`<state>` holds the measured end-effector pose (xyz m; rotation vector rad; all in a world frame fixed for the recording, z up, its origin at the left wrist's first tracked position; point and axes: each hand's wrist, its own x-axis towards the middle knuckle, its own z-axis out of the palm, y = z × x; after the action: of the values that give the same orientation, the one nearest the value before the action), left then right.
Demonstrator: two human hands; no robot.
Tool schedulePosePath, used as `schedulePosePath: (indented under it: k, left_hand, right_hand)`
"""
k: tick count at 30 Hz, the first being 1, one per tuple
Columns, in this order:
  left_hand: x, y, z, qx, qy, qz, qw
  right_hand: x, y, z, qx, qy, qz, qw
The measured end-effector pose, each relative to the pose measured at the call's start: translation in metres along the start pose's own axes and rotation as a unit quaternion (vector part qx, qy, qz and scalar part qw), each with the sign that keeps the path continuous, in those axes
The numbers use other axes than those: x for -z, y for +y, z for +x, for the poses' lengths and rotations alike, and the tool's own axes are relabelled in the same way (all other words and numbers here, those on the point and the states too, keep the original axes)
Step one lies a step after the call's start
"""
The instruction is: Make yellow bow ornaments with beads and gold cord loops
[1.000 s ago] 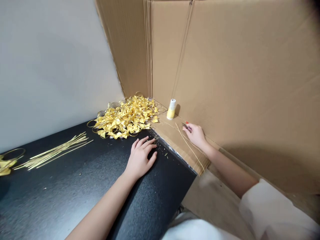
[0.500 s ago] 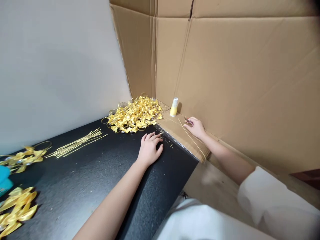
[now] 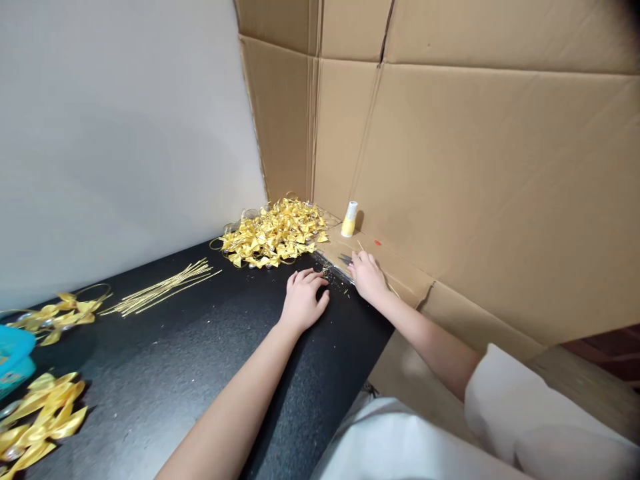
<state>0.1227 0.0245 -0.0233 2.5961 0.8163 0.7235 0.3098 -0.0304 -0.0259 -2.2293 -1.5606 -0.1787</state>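
"What's the right hand (image 3: 369, 277) got?"
"Snips (image 3: 345, 259), at the cardboard's (image 3: 407, 283) edge; its fingers clamp them, hiding the near end. The left hand (image 3: 304, 299) rests, fingers bent and apart, on the grainy black table (image 3: 200, 360)."
"That tub (image 3: 17, 347)?"
"Teal, partly out of sight. Satiny bows (image 3: 277, 233) heap near the smooth cone (image 3: 349, 221)."

Small dark snips (image 3: 345, 259), partly hidden in the right hand (image 3: 369, 279), point leftward near the left hand (image 3: 304, 300).
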Motion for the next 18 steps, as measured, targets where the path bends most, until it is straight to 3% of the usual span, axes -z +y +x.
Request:
schedulePosePath:
  k: [9, 14, 18]
  left_hand:
    - [-0.003, -0.003, 0.0, 0.001, 0.007, -0.008, 1.0]
    - [-0.002, -0.003, 0.0, 0.003, 0.007, -0.011, 1.0]
    - [-0.001, -0.002, 0.0, 0.006, 0.007, -0.015, 1.0]
  right_hand:
    - [0.005, 0.001, 0.0, -0.035, 0.039, 0.0, 0.999]
    - [0.011, 0.033, 0.013, -0.089, 0.098, 0.064, 0.989]
    - [0.003, 0.064, 0.038, -0.126, 0.088, 0.133, 0.979]
